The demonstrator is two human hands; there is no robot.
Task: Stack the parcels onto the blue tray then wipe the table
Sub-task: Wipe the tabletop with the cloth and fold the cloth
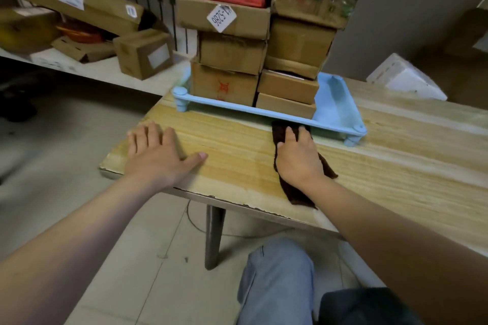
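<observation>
Wiping now, I reckon: the wooden table [383, 166] carries the blue tray [340, 103] at its far edge, parcels [232, 53] stacked on it in 2 columns, so stacking looks done. My right hand [297, 158] lies flat, fingers spread, pressing the dark brown cloth [291, 192] just beside the tray's near rail. Left hand [155, 153] is open, palm down, holding nothing, bracing near the left corner. I'd sweep along the grain, keeping clear of the tray legs; plenty of bare room rightward, and the near edge is chipped.
</observation>
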